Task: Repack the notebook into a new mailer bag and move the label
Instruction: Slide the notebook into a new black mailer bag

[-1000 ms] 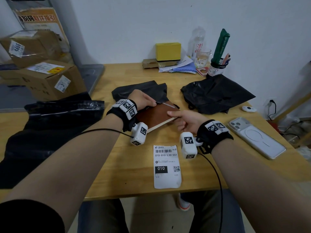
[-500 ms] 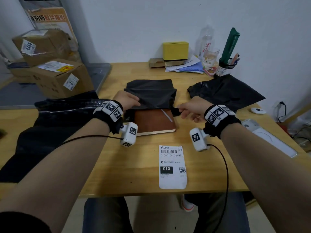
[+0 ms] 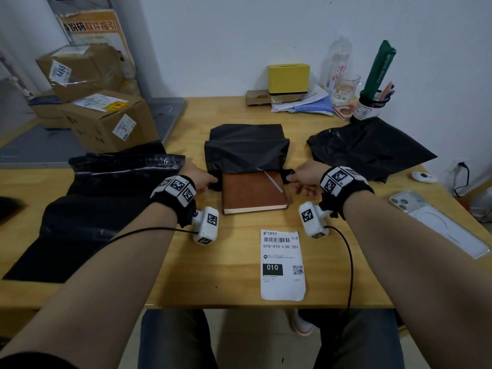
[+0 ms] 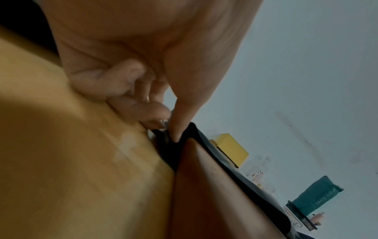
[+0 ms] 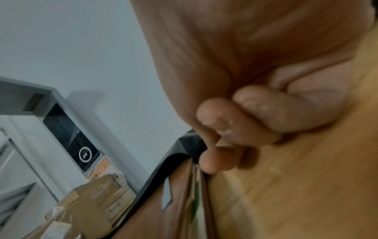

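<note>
A brown notebook (image 3: 253,190) lies flat mid-table, its far end inside the mouth of a black mailer bag (image 3: 246,150). My left hand (image 3: 205,178) pinches the bag's left mouth corner (image 4: 163,134) between thumb and fingers beside the notebook (image 4: 204,186). My right hand (image 3: 300,178) pinches the right mouth corner (image 5: 190,142) next to the notebook's page edge (image 5: 194,194). A white shipping label (image 3: 282,265) lies loose on the wood, nearer me than the notebook.
Another black bag (image 3: 101,203) sprawls on the left and a crumpled one (image 3: 370,147) on the right. A phone (image 3: 436,225) lies at the right edge. A yellow box (image 3: 288,78), papers, bottle and pen cup line the back wall. Cardboard boxes (image 3: 106,121) stand left.
The notebook turned from slanted to square with the table edge. Both hands went to the bag's mouth corners and drew the bag over the notebook's far end.
</note>
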{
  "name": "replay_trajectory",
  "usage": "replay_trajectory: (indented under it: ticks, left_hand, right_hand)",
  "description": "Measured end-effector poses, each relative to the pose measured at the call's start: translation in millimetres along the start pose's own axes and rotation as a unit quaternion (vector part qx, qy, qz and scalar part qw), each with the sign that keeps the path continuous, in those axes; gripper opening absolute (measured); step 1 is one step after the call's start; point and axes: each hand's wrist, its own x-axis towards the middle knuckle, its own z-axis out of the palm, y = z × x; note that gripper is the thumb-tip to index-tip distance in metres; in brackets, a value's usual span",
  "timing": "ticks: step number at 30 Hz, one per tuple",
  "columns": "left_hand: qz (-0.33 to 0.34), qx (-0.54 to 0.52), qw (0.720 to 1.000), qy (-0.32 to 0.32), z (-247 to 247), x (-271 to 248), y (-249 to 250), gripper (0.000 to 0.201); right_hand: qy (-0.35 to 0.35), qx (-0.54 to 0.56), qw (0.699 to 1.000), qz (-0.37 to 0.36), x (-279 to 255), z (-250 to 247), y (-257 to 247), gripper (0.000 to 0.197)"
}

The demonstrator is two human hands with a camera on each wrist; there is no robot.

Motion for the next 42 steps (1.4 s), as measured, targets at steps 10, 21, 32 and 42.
replay_trajectory:
  ticks: [10, 21, 32, 42]
  left_hand:
    - [-0.053, 0.065, 0.992, -0.09, 6.6, -8.5, 8.8, 0.042]
    - [-0.04, -0.094, 0.984, -0.143, -8.1, -18.2, 14.8, 0.018]
    - [-0.011, -0.312, 0.94, -0.137, -18.8, -28.8, 28.7, 0.017]
    - [0.022, -0.4, 0.906, -0.136, -32.8, -38.8, 52.5, 0.024]
  right_hand:
    - [-0.035, 0.005, 0.998, 0.046, -11.4, 0.6, 6.3, 0.043]
    - [-0.027, 0.231, 0.972, -0.01, -20.2, 3.9, -2.5, 0.03]
    - [-0.017, 0.425, 0.902, -0.068, -37.0, -11.7, -12.5, 0.026]
    - [-0.018, 0.486, 0.865, -0.121, -45.9, -29.1, -29.3, 0.023]
